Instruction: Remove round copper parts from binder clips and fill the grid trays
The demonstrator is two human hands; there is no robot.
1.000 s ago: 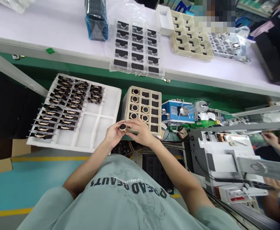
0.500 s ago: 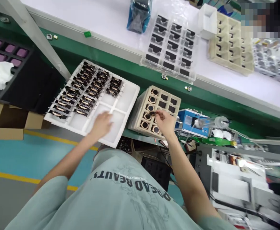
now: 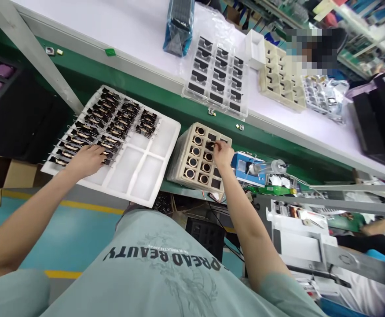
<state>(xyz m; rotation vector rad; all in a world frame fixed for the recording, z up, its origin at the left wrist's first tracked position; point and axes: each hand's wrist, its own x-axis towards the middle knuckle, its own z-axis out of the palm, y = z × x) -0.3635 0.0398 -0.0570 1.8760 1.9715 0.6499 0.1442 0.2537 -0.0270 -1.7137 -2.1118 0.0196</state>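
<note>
My left hand point(image 3: 87, 161) reaches over the white foam tray point(image 3: 166, 164), its bent fingers on the lowest of the clipped parts in the second column. These clipped parts point(image 3: 118, 123) are black and gold-coloured, with thin wire clip arms sticking out, and stand in tight rows. My right hand point(image 3: 223, 154) pinches a dark watch case point(image 3: 210, 145) at a middle-column pocket of the beige tray point(image 3: 175, 169); the fingers partly cover it. Round watch cases point(image 3: 195, 151) with gold-coloured rims fill the left column of that tray and several pockets below my fingers.
On the shelf stand a clear plastic tray point(image 3: 217, 83), a blue-wrapped stack point(image 3: 179, 28), a white box point(image 3: 254, 48) and another beige tray point(image 3: 283, 79). A blue box point(image 3: 245, 164) and a green bottle point(image 3: 274, 190) lie right of my right hand. A slanted post point(image 3: 47, 66) rises at left.
My left hand has moved left from a bare compartment onto the clipped parts. My right hand has carried the watch case to a middle-column pocket; more watch cases show there. The view has swung right.
</note>
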